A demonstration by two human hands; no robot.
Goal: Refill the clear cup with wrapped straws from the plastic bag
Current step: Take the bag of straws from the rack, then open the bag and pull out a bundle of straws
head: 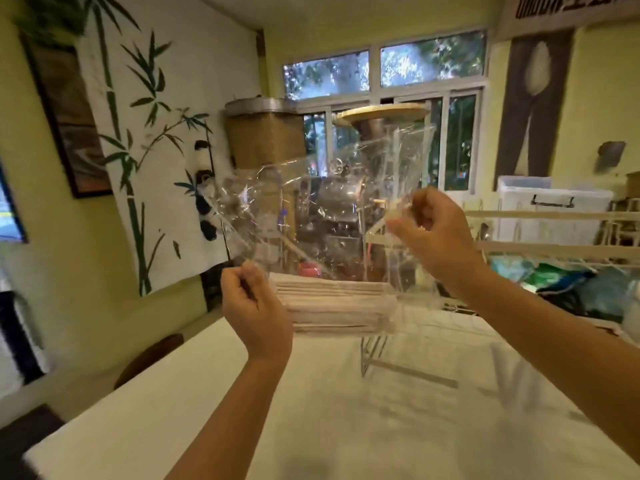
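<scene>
- A clear plastic bag [322, 209] is held up in the middle of the frame, above a white table [381, 427] that fills the lower half.
- The left hand [254, 306], at lower centre-left, is closed in a fist, and the bag's lower left edge is pinched in it.
- The right hand [436, 230], at centre-right and higher in the frame, is closed on the bag's right side, the plastic being gripped between thumb and fingers.
- The upper part of the bag is seen as crinkled, see-through film spread between the two hands, reaching up toward the window [384, 67] at upper centre.
- A bundle of wrapped straws [336, 306] is lying crosswise in the bottom of the bag, just right of the left hand, in pale paper wrappers.
- A clear cup cannot be made out for certain; blurred glassy shapes are seen through the bag.
- A bamboo painting [138, 133] is hung on the wall at upper left.
- A white storage box [554, 202] is seen at the right edge, behind pale wooden rails [554, 216].
</scene>
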